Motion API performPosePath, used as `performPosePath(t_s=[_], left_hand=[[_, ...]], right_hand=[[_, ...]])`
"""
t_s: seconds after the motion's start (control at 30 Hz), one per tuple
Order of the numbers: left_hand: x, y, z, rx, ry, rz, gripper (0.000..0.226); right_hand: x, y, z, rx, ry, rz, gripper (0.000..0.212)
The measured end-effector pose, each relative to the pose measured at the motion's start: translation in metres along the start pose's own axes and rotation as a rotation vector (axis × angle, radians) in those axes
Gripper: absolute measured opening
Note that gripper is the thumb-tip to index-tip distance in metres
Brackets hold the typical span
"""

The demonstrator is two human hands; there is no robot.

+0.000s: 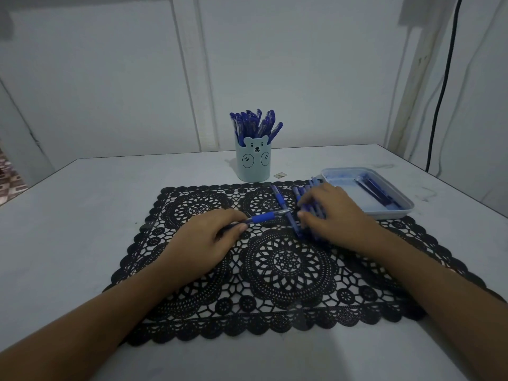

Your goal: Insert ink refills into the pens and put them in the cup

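Observation:
My left hand grips a blue pen by its rear end, low over the black lace mat, tip pointing right. My right hand lies on a pile of blue pens on the mat's far right, fingers curled over them; its grip is blurred. One more pen lies apart to the left of the pile. A pale blue bear cup stands behind the mat, packed with several blue pens. A shallow tray at the right holds a few dark ink refills.
A white table carries everything; its right edge runs close past the tray. A small scrap lies between cup and tray. A black cable hangs down the wall at the back right.

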State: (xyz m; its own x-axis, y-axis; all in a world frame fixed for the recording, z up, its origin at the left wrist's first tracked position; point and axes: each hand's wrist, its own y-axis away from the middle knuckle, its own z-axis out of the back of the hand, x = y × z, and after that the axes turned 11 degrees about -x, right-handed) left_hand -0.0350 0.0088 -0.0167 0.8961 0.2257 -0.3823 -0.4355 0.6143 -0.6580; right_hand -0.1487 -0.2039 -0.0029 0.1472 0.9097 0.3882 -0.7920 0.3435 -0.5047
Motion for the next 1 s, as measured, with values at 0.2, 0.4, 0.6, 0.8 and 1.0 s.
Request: performPosePath(t_s=[0.2,0.4,0.6,0.8,1.0], left_hand=[[0.000,0.000,0.000,0.003,0.016,0.018,0.024],[-0.002,0.000,0.001,0.012,0.007,0.018,0.026],[-0.002,0.001,0.001,0.011,0.008,-0.006,0.030],[-0.001,0.000,0.000,-0.014,0.014,0.010,0.021],[-0.002,0.001,0.001,-0.012,0.023,-0.008,0.029]], right_hand=[[0.014,0.005,0.015,-0.132,-0.872,-0.332,0.003],[0.025,0.011,0.012,-0.092,-0.982,-0.332,0.006],[0.034,0.014,0.009,-0.122,-0.971,-0.333,0.004],[0.026,0.013,0.013,-0.270,-0.912,-0.368,0.005],[0.032,0.016,0.009,-0.148,-0.919,-0.333,0.005]])
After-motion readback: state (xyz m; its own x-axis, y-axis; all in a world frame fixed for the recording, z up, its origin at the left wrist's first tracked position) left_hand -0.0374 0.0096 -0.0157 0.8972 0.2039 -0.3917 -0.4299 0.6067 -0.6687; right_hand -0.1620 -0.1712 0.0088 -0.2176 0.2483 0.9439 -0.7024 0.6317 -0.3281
